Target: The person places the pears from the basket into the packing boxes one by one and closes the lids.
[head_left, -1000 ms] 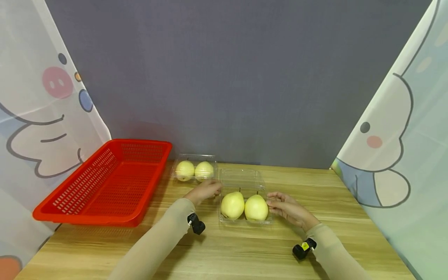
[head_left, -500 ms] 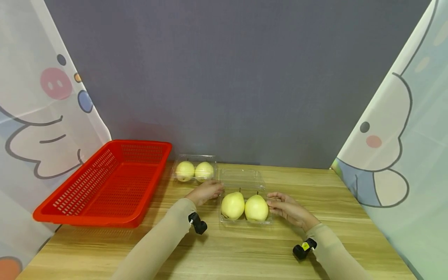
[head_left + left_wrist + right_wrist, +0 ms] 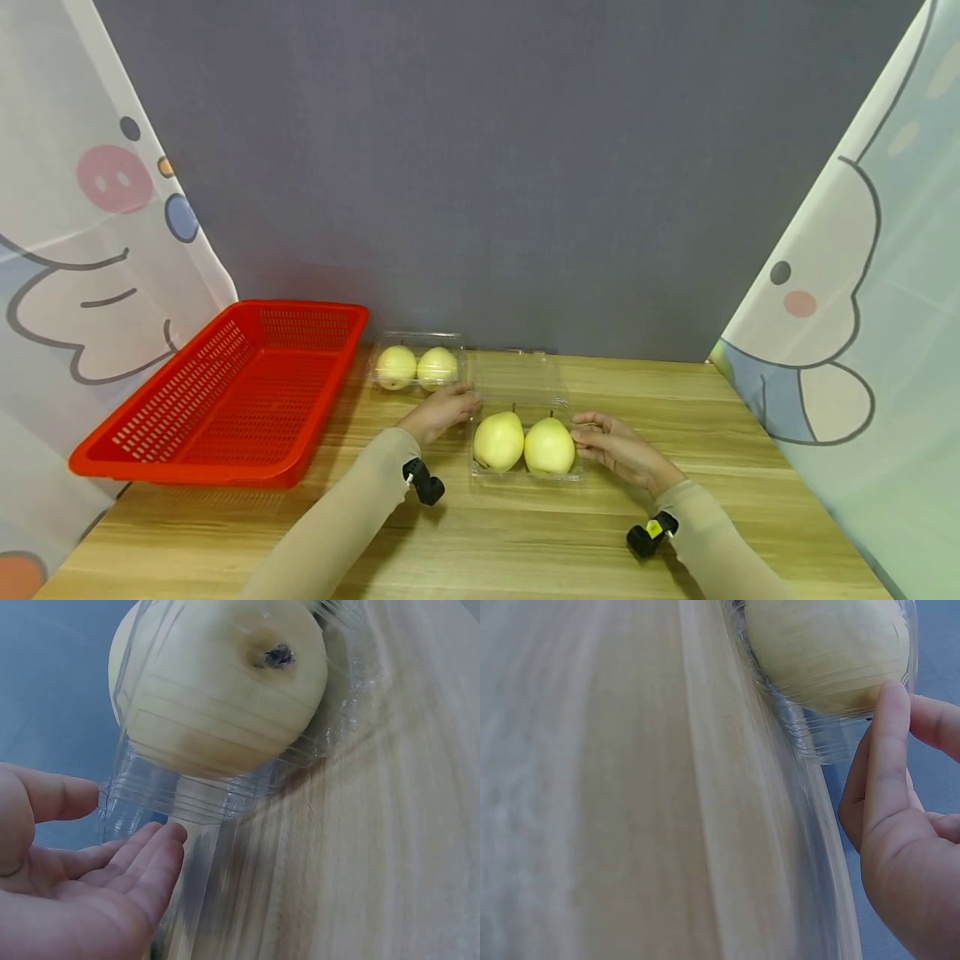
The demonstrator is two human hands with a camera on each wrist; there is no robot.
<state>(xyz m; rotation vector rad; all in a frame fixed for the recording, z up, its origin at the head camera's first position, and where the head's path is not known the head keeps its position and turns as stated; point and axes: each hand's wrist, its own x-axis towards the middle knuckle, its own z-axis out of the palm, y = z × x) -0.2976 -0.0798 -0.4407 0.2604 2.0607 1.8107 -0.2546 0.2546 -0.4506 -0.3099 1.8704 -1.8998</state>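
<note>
A wooden table (image 3: 525, 533) is sitting in front of a grey wall (image 3: 487, 167), with cartoon curtains (image 3: 90, 208) hanging at both sides. A big red basket (image 3: 225, 400) with holes is resting on the left part of the table.

Near the middle, an open clear plastic box (image 3: 525, 475) is lying on the table. Its lid (image 3: 517, 379) is tipping up behind it. Two yellow pears (image 3: 523, 442) are sitting side by side in the box, stems up. Behind it, just beside the basket, a second clear box (image 3: 417, 367) is holding two more pears, with its lid down.

The left hand (image 3: 442, 410) is resting at the left edge of the open box. Its fingers (image 3: 142, 862) are lying straight and loose, with the tips just touching the plastic. The right hand (image 3: 611, 446) is sitting at the right edge of the box. Its fingers (image 3: 885, 750) are lying gently bent, with one tip pressing on the plastic rim beside the right pear. Neither hand is squeezing the box.

A small black camera (image 3: 423, 482) is sitting on each wrist.
</note>
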